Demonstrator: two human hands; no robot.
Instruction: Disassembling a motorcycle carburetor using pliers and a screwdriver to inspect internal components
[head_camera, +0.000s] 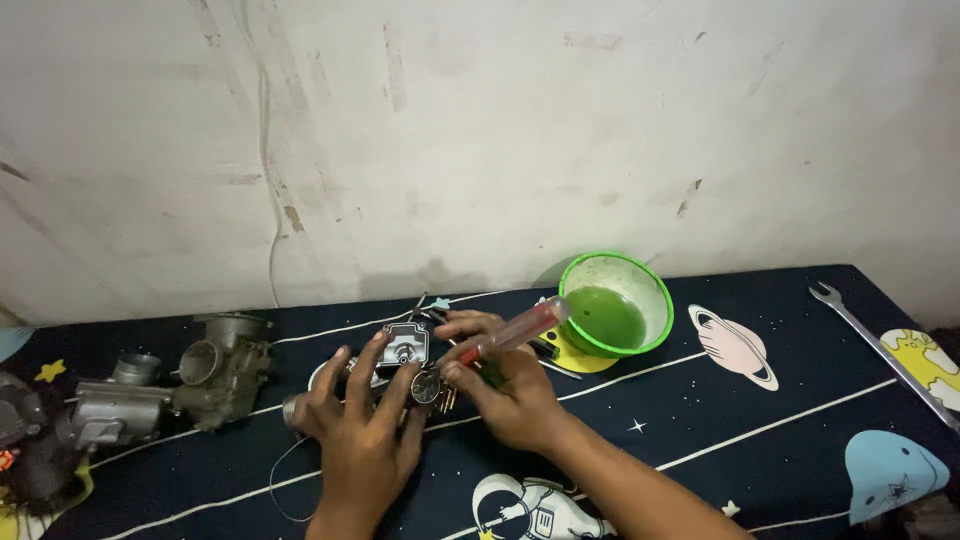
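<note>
My left hand (362, 425) rests on the cloth (700, 440) with its fingers spread and curled over a small metal carburetor part (405, 345), pinning it from the near side; the fingertips touch its edges, so I read that hand as gripping the part, not lying flat. My right hand (505, 395) sits just beside the left, closed around a screwdriver (515, 330) with a clear and red handle; the handle sticks out up and away from the knuckles, and the shaft angles down toward the part, though the tip is hidden between the two hands and I cannot tell where it lands. A few small brass bits (448, 400) lie just under the right fingertips, touching or nearly touching the part. Beyond the right hand, close to the handle's end, stands a green bowl (655, 290) holding green liquid, set partly on a yellow patch of the printed cloth. Well off to the left of my left hand lie two larger carburetors (180, 385), grey and worn, side by side. Far to the right of my right hand, near the cloth's edge, a long wrench (885, 352) lies at a slant. A thin wire (285, 485) loops on the cloth near my left wrist. A stained wall (480, 130) rises behind everything.
</note>
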